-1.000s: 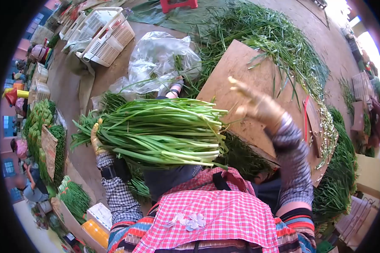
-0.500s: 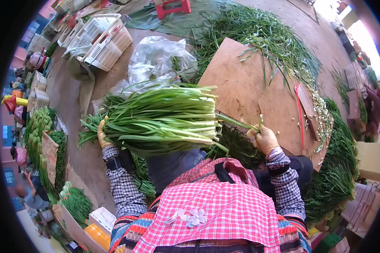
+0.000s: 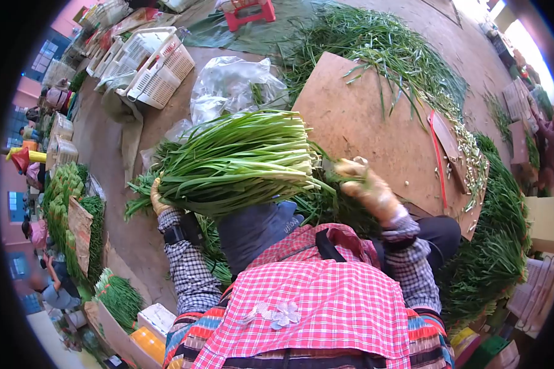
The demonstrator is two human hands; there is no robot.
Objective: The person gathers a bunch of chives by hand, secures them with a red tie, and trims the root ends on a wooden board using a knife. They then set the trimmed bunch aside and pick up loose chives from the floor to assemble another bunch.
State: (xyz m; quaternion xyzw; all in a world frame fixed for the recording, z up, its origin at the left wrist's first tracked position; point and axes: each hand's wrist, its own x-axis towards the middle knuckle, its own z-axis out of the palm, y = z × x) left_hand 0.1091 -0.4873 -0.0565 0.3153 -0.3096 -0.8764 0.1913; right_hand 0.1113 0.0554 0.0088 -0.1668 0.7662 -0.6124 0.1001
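Note:
A large bunch of long green stalks point(image 3: 240, 163) lies across my raised leg, pale cut ends to the right and leafy tips to the left. My left hand point(image 3: 159, 195), in a yellowish glove, grips the leafy end. Near the pale ends, my right hand point(image 3: 369, 187), gloved too, is blurred by motion, and whether its fingers hold a stalk is unclear. Beyond it lies a brown board point(image 3: 363, 129) with a red strip point(image 3: 437, 160) and scattered pale stem pieces point(image 3: 471, 160).
Loose green leaves point(image 3: 375, 43) are heaped behind the board, and more stalks point(image 3: 492, 246) lie at right. Clear plastic bags point(image 3: 228, 86), white crates point(image 3: 160, 77) and a red stool point(image 3: 249, 13) stand ahead. A person point(image 3: 55, 289) is at far left.
My right hand has moved left toward the pale ends and no longer shows the thin stalk it held. The bunch has tilted slightly, its right end raised.

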